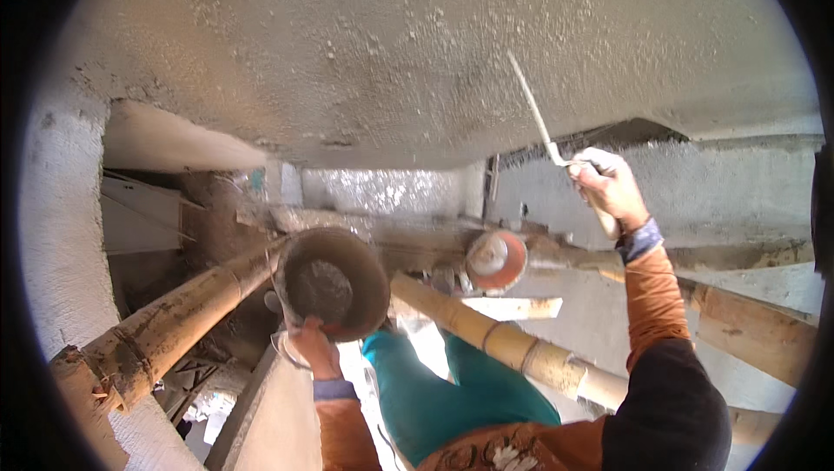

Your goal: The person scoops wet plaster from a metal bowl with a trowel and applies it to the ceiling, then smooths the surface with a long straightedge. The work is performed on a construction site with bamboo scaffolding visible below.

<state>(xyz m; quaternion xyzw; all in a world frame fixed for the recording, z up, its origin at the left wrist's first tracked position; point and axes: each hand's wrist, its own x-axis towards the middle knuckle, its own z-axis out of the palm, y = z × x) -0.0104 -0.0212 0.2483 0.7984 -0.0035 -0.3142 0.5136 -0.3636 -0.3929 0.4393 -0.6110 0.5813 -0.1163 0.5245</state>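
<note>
My left hand (314,348) grips the near rim of a dark round bucket (369,284), which is tilted so its inside shows. Some grey wet-looking mix (320,290) lies at its bottom. Raised to the right, my right hand (611,186) is closed around the handle of a trowel (532,104). The trowel's thin blade appears edge-on and points up and left, close to the rough grey plastered wall (391,54). Whether the blade touches the wall, I cannot tell.
A thick bamboo pole (187,310) slants along the left, and another (495,336) crosses in front of my legs. Beyond it stands a small reddish bucket (514,261) with something whitish inside. A wooden plank (756,332) lies at the right, a concrete column (65,219) stands left.
</note>
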